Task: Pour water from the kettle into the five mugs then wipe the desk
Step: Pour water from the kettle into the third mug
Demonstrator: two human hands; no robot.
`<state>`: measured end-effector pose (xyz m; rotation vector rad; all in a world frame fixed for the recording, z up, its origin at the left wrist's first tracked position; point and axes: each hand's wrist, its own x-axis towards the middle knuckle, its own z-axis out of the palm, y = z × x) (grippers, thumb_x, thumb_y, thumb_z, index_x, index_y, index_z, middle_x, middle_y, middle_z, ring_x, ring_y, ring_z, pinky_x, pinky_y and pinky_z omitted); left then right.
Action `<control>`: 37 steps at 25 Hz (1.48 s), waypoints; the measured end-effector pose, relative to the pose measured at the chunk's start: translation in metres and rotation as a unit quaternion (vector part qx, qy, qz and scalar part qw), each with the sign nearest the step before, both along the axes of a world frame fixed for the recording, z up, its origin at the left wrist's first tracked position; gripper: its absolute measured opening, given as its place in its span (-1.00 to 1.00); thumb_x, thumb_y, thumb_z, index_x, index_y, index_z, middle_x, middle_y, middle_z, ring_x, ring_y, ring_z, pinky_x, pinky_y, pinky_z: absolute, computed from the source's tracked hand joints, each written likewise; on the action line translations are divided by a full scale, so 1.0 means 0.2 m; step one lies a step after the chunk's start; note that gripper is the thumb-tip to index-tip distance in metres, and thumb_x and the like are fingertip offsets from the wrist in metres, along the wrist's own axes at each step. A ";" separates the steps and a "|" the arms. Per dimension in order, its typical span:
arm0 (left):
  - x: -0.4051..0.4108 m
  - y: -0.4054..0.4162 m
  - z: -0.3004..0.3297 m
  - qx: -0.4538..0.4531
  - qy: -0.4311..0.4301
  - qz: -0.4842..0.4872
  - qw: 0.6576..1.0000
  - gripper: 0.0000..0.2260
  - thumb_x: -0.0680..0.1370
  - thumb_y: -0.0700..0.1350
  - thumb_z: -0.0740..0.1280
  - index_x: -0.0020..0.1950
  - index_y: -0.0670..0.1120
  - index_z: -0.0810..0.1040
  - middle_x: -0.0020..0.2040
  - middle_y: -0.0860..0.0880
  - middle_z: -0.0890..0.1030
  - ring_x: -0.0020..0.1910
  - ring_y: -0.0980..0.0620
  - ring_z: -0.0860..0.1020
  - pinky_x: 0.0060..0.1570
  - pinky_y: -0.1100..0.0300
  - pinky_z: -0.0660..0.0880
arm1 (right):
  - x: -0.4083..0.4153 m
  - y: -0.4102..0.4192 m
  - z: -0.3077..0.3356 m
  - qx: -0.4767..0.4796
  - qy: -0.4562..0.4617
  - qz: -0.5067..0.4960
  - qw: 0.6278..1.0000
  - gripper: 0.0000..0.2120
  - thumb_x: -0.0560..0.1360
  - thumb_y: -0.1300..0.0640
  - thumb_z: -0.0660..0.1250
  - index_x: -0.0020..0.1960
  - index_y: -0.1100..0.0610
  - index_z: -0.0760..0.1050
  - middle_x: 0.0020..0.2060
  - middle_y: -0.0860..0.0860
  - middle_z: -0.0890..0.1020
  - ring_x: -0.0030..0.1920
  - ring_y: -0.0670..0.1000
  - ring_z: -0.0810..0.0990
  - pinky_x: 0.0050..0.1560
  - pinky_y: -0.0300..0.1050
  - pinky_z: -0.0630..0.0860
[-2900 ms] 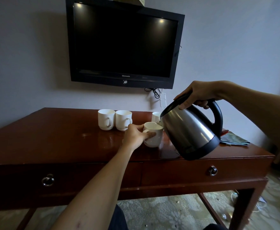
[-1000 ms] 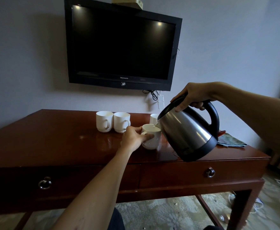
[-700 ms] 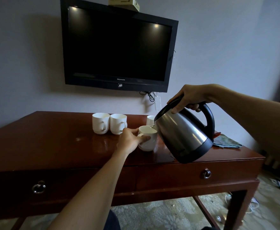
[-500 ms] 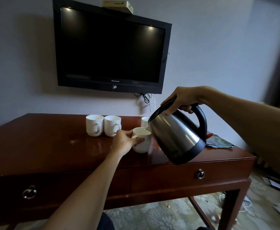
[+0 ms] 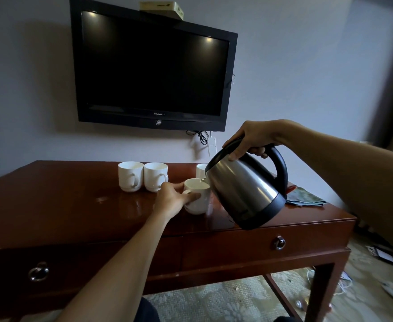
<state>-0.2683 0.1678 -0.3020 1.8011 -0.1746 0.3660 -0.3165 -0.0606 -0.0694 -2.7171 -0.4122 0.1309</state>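
Firmly, the kettle [image 5: 245,190] is gripped by its black handle in the right hand [image 5: 252,141] and tilted, its spout over a white mug [image 5: 198,199] on the desk [image 5: 74,210]. That mug is clasped by the left hand [image 5: 171,201]. Water is seen inside. Behind it stand two more mugs [image 5: 142,176]; a third [image 5: 201,170] is half hidden by the kettle.
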 end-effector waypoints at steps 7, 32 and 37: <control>-0.01 0.00 0.00 0.002 0.001 0.003 1.000 -0.39 0.16 0.29 0.65 0.16 0.14 0.72 -0.09 0.13 0.76 0.05 0.04 0.68 0.22 -0.14 0.57 | 0.00 0.00 0.00 0.000 0.003 -0.002 1.000 -0.58 0.38 0.11 0.61 0.21 0.18 0.67 -0.57 0.01 0.34 -0.53 0.01 0.24 -0.47 -0.17 0.41; -0.09 -0.01 0.05 0.011 0.019 -0.001 1.000 -0.34 0.03 0.42 0.56 0.08 0.23 0.70 -0.14 0.14 0.75 0.03 0.01 0.69 0.20 -0.16 0.58 | 0.01 0.01 0.02 -0.009 0.009 0.007 1.000 -0.56 0.39 0.10 0.60 0.23 0.16 0.66 -0.56 0.02 0.37 -0.55 -0.01 0.27 -0.47 -0.18 0.43; -0.10 -0.02 0.06 0.025 0.020 0.017 0.999 -0.42 0.10 0.37 0.60 0.06 0.24 0.69 -0.14 0.11 0.75 0.03 0.01 0.68 0.20 -0.14 0.57 | -0.04 -0.04 -0.03 0.033 0.000 0.004 0.999 -0.60 0.38 0.13 0.61 0.21 0.10 0.68 -0.52 0.05 0.37 -0.54 -0.01 0.26 -0.48 -0.18 0.39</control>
